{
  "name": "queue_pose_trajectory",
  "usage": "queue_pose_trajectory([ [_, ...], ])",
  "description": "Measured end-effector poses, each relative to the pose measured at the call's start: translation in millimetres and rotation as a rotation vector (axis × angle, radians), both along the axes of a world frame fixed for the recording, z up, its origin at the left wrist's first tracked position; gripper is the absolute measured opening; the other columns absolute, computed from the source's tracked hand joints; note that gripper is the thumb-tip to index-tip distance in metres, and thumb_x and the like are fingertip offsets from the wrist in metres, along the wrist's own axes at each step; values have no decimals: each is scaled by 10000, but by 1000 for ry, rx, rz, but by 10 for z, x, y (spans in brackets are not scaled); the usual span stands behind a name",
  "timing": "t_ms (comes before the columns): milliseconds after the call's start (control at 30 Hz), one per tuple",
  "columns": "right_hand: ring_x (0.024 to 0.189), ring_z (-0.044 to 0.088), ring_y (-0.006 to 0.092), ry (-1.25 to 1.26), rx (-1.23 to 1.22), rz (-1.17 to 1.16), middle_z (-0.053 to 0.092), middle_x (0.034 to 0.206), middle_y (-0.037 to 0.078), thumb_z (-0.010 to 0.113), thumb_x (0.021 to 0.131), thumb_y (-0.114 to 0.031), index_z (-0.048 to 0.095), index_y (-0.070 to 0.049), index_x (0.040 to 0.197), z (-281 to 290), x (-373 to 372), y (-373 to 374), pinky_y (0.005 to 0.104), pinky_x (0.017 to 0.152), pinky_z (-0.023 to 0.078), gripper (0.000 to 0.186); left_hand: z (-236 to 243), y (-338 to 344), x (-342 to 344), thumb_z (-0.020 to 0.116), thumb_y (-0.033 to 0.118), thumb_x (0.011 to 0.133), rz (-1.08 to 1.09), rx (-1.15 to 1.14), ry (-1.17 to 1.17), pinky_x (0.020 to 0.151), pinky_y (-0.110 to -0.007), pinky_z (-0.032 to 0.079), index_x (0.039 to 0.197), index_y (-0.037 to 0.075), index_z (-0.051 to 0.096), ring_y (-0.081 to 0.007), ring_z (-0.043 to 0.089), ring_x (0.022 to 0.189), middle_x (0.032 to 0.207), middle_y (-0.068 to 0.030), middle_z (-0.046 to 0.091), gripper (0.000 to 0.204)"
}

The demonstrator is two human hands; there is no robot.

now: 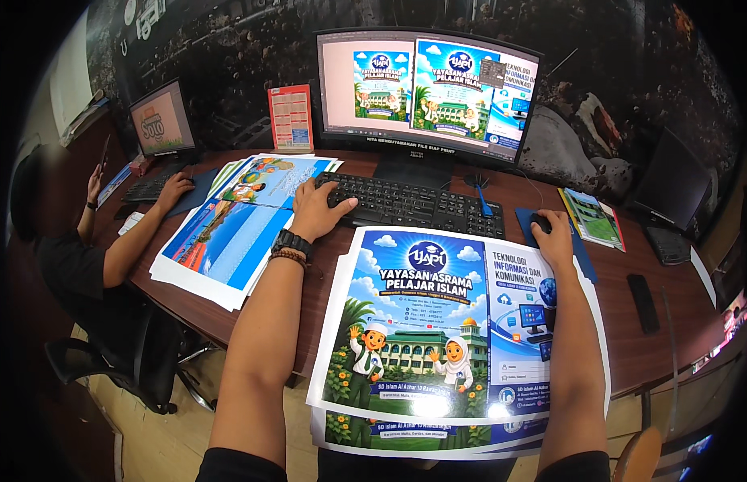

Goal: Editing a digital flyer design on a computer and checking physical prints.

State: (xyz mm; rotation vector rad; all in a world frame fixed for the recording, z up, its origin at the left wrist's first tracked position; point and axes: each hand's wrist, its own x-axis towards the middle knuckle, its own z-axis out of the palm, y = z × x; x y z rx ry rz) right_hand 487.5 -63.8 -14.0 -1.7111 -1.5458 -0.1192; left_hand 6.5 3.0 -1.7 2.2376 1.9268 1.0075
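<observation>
Brown desk [618,297] carrying a wide, lit monitor [381,108]
A stack of colourful printed sheets [414,321] lies on the near side of the black keyboard [410,201], the monitor behind it. Past the keyboard's right end is a blue pad [584,259]. The left hand [317,210] — fingers spread apart — rests on the keyboard's left end; the right hand [553,238], beyond its right end, is curled over a black mouse [540,221]
</observation>
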Motion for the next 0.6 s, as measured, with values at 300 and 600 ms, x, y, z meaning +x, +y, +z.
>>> queue_pose_trajectory([
  [300, 1125, 559, 337, -8, -21, 26, 547, 1191, 152, 704, 807, -189, 667, -66, 1133, 25, -27, -18, 391, 983, 442, 351, -55, 28, -46, 677, 650, 781, 21, -89, 20, 1125, -534, 214, 1381, 88, 534, -448, 304, 1351, 1418, -287, 383, 834],
  [600, 1131, 558, 339, -11, -25, 34, 544, 1202, 154, 699, 813, -198, 667, -65, 1132, 12, -4, -8, 390, 988, 440, 347, -79, 57, -58, 667, 661, 781, 15, -107, 35, 1126, -545, 203, 1394, 99, 521, -447, 301, 1359, 1435, -301, 375, 844],
])
